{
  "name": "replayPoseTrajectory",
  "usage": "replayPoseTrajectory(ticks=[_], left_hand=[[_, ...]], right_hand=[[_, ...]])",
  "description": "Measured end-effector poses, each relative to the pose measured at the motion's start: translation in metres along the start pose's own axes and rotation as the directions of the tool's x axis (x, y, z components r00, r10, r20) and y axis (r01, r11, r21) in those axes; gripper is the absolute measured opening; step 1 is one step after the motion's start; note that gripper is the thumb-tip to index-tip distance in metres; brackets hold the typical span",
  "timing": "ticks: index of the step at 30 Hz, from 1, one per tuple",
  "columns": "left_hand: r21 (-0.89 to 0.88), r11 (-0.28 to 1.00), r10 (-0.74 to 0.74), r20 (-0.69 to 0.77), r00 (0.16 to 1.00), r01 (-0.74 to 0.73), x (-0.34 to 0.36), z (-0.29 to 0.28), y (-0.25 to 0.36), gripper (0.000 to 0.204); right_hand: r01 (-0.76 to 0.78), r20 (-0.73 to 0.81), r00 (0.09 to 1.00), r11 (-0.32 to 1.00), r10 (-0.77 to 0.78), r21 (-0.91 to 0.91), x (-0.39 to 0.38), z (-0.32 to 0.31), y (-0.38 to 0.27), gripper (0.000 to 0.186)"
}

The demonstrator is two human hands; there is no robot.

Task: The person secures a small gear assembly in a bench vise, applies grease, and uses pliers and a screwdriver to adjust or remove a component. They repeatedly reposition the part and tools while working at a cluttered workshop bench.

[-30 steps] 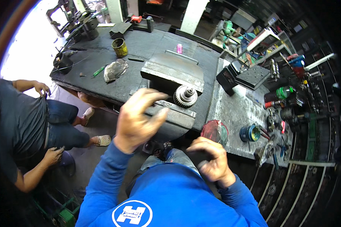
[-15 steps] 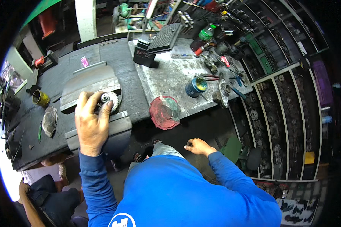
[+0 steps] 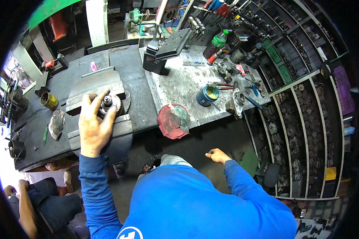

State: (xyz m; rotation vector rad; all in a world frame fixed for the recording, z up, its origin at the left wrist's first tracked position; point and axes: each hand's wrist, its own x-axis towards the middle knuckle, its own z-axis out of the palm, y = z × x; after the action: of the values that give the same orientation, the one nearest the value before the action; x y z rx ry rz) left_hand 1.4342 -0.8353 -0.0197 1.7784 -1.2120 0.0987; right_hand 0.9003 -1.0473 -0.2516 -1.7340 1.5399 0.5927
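Left grip (image 3: 95, 129) bends around the gear (image 3: 108, 102); whether it clasps it, I cannot tell. The gear stands in the vise (image 3: 97, 84) on the tabletop (image 3: 137, 95). Right grip (image 3: 217, 155), curled closed, hangs beyond the tabletop's edge.

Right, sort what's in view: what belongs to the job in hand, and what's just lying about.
In the job:
gear, left hand at it
vise, the gear between its jaws

Apparently just lying about:
yellow can
pink can
blue tub
bottle
black box
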Motion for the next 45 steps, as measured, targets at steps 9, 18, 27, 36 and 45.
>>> replayPoseTrajectory(ticks=[9, 18, 27, 36, 45], left_hand=[[-0.182, 0.977, -0.122, -0.061, 0.991, 0.109, -0.003, 0.009, -0.011, 0.028], [-0.156, 0.938, -0.346, -0.33, 0.878, 0.31, -0.01, 0.032, 0.001, 0.024], [0.096, 0.849, -0.347, -0.642, 0.684, 0.52, -0.016, 0.059, 0.011, 0.034], [-0.155, 0.888, -0.46, -0.296, 0.838, 0.433, -0.021, 0.034, 0.024, 0.038], [-0.049, 0.888, -0.432, -0.423, 0.796, 0.456, -0.018, 0.046, 0.032, 0.03]], right_hand=[[0.486, -0.329, 0.821, 0.873, -0.467, -0.026, -0.036, -0.124, -0.055, 0.035], [0.207, -0.411, 0.623, 0.646, -0.666, -0.734, 0.122, -0.324, -0.124, 0.021], [0.197, -0.123, 0.547, 0.27, -0.828, -0.942, 0.256, -0.336, -0.117, 0.017], [0.329, -0.101, 0.746, 0.496, -0.658, -0.804, 0.206, -0.356, -0.142, 0.051], [0.484, -0.059, 0.705, 0.54, -0.707, -0.689, 0.222, -0.36, -0.114, 0.041]])
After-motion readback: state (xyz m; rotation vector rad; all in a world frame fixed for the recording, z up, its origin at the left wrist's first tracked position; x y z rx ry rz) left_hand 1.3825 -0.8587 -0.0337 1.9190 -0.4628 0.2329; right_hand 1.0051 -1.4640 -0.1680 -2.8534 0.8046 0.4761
